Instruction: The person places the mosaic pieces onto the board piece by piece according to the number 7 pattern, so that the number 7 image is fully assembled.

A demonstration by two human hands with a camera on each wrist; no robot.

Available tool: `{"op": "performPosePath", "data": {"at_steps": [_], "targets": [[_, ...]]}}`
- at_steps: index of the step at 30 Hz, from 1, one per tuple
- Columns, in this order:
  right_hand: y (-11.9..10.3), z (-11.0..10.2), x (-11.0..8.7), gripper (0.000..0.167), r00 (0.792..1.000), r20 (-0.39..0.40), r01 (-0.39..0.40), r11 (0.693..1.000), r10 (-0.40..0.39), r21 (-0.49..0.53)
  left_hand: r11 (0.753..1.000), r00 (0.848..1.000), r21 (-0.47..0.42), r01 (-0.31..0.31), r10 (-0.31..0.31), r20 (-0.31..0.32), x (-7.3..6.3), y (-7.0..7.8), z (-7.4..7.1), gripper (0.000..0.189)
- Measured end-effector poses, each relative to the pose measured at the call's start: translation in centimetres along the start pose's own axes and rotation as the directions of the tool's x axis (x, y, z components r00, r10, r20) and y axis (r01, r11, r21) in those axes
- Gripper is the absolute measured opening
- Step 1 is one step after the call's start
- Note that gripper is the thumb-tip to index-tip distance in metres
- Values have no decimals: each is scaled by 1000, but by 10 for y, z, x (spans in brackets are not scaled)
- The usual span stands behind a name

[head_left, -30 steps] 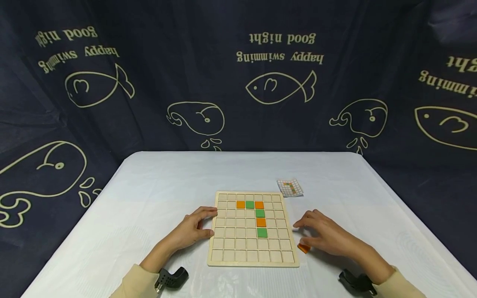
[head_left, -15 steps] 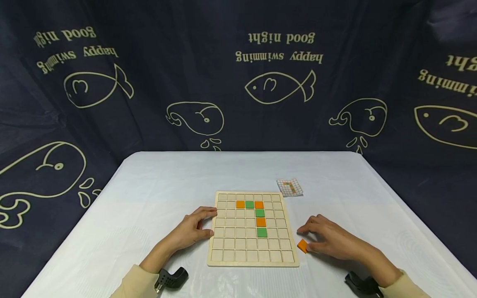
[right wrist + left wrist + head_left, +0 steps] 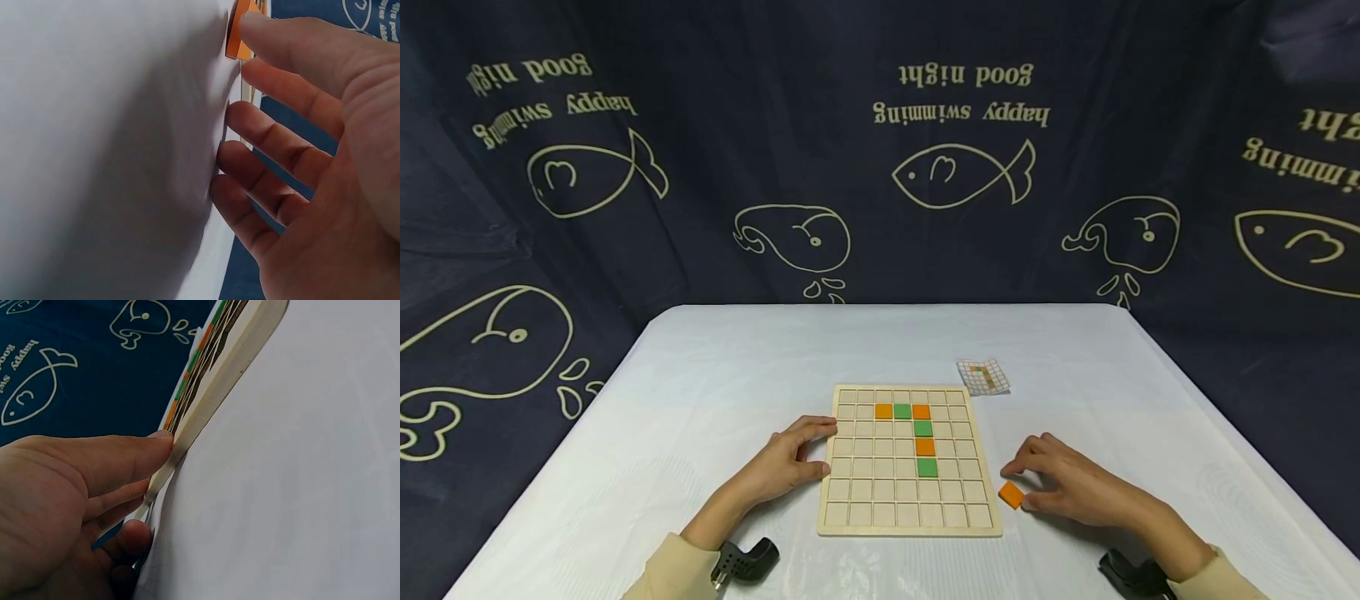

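Observation:
A square wooden grid board [image 3: 883, 492] lies on the table, with orange and green tiles in its upper middle cells. Along its left edge rests my left hand [image 3: 790, 462], thumb and fingertips touching the side; in the left wrist view the thumb [image 3: 125, 462] lies against the board's edge [image 3: 206, 406]. Just off the board's lower right side sits a loose orange tile [image 3: 1011, 495] flat on the cloth. My right hand [image 3: 1067, 483] hovers around it, fingers loosely bent, thumb tip right at the tile. The right wrist view shows that thumb [image 3: 294, 44] overlapping the orange tile [image 3: 240, 37].
A small paper card [image 3: 983, 377] printed with a coloured grid pattern lies beyond the board's upper right corner. White cloth [image 3: 737, 350] covers the table. Behind it hangs a dark curtain [image 3: 700, 250] with fish drawings. Black wrist devices [image 3: 748, 560] are worn on both arms.
The right hand has drawn back slightly to the right, and the orange tile beside it, earlier tilted under the thumb, now lies flat and uncovered. The left hand and board stay put.

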State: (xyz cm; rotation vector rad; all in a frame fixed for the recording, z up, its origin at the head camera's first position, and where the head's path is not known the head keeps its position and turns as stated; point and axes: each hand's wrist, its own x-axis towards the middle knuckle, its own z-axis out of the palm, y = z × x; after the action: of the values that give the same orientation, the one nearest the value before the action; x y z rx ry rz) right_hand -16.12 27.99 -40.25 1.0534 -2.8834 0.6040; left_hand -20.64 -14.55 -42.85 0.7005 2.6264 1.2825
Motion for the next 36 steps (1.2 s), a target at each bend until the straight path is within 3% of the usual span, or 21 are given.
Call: {"op": "performPosePath", "data": {"at_steps": [18, 36], "targets": [[2, 1, -1, 28, 998, 41, -45, 999, 44, 29, 1000, 1000, 18, -17, 17, 3, 0, 0, -1, 55], [5, 4, -2, 24, 1000, -8, 0, 1000, 0, 11, 1000, 1000, 20, -5, 5, 2, 0, 0, 0, 56]]}}
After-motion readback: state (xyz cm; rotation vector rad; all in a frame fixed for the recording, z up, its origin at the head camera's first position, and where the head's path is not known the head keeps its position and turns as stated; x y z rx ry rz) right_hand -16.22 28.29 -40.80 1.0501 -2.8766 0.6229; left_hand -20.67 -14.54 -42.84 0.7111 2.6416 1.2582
